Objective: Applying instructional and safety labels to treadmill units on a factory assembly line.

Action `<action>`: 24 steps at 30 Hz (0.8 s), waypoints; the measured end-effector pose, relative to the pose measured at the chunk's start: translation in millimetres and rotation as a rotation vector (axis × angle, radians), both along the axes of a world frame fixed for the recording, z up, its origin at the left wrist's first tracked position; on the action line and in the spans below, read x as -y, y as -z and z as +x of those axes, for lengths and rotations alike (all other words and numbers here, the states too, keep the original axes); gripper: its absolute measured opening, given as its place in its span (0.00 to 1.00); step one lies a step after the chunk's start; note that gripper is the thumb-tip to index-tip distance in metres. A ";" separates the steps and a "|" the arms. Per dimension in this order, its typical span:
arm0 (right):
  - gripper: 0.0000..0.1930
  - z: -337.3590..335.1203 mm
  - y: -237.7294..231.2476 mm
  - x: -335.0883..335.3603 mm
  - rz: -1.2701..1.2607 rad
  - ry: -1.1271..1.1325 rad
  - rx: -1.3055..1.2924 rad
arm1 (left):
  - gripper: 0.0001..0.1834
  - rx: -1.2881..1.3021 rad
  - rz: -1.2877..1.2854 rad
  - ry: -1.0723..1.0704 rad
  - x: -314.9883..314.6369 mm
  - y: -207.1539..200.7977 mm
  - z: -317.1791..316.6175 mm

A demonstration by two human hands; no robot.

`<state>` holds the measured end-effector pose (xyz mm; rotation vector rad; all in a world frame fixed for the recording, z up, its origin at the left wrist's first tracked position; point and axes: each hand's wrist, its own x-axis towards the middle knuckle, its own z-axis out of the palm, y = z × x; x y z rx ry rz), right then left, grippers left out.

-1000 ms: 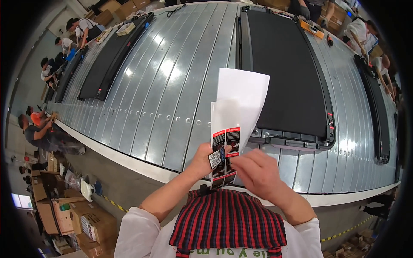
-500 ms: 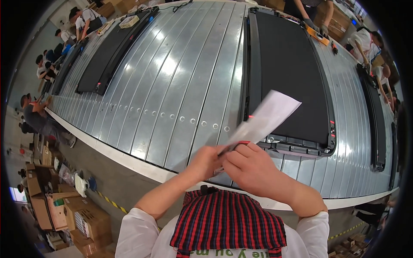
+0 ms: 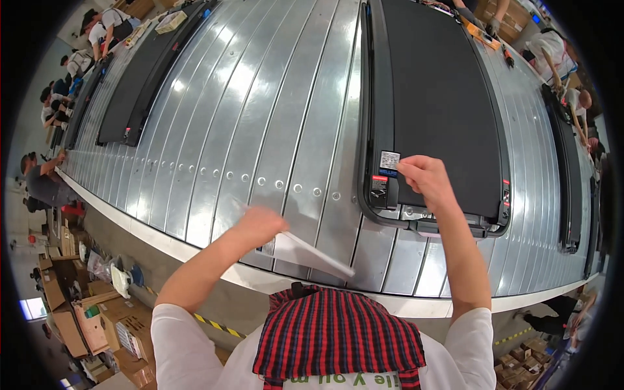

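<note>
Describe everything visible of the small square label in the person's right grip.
The square label looks like a thin sticker: a black-and-white code fills most of it, above a dark strip with blue lettering. The right grip pinches its right edge, over the black frame at its near left corner, beyond a red-topped label. Whether it's stuck is unclear.

My feed shows a black panel (image 3: pixel 445 97), a speckled black-and-white label (image 3: pixel 389 160) at its near left corner, silver slats (image 3: pixel 273 110) to its left, a white sheet (image 3: pixel 318 254) and red-and-black striped apron (image 3: pixel 338 331) on its near side.
</note>
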<state>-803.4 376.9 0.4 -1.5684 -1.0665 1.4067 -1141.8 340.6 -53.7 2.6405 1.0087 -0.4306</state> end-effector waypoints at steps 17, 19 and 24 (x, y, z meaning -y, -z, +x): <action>0.04 10.6 77.4 -40.2 -0.307 0.056 -0.106 | 0.07 0.388 0.113 0.215 -53.9 24.1 106.4; 0.04 9.8 76.9 -40.8 -0.303 0.061 -0.101 | 0.06 0.407 0.129 0.224 -56.4 23.6 113.9; 0.04 7.5 78.0 -39.8 -0.295 0.085 -0.091 | 0.05 0.370 0.090 0.220 -58.9 21.5 123.8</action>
